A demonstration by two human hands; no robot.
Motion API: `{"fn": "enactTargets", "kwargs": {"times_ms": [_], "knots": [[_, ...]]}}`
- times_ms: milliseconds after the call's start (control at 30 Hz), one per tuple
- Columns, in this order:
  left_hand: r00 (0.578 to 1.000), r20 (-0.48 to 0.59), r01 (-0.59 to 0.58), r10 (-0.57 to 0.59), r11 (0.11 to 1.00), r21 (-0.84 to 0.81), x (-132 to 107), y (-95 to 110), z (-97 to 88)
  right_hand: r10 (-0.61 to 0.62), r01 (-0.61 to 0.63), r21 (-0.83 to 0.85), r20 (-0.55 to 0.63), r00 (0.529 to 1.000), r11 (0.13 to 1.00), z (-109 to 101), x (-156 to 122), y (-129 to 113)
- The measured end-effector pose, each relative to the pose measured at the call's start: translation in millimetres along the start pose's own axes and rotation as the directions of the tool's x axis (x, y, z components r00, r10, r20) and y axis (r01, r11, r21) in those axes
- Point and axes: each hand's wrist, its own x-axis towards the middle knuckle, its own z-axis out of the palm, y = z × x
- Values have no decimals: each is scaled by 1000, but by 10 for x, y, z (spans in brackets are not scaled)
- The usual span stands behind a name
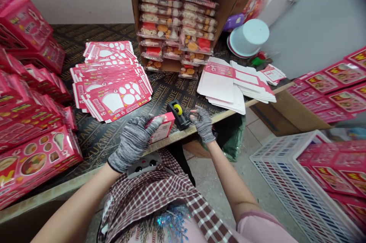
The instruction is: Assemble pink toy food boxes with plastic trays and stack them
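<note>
My left hand (134, 140), in a grey knitted glove with bare fingertips, is closed around a small pink carton (162, 128) at the table's front edge. The carton's end panel, with pale printing, faces me. Just right of it stands a black tape dispenser (180, 116) with a yellow core. Beside the dispenser's front end is my right hand (203, 123), gloved the same way. Its fingers are slightly curled and apart, pointing at the dispenser; I see nothing held in them. Any strip of tape there is too fine to make out.
Flat pink cards (117, 100) lie fanned at left; white-and-pink cards (221, 88) lie at right. Behind stands a cardboard box (227, 7) of wrapped packs (162, 29). Pink boxes (37, 159) are piled left. A white plastic basket (281, 167) stands low right, near a pale blue tub (253, 35).
</note>
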Motion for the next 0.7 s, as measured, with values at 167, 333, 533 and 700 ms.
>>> {"fn": "enactTargets", "kwargs": {"times_ms": [167, 333, 533, 700], "knots": [[1000, -1, -2, 2, 999, -34, -36, -20, -4, 118, -95, -129, 183, 976, 987, 72, -13, 406], [1000, -16, -9, 9, 1000, 9, -27, -1, 4, 66, -60, -54, 112, 991, 997, 174, -12, 282], [1000, -17, -23, 24, 999, 36, -43, -28, 24, 264, -268, 221, 49, 963, 937, 42, -230, 293], [998, -8, -54, 55, 994, 99, -27, -85, 57, 368, -370, 84, 32, 929, 925, 77, -429, 475]]}}
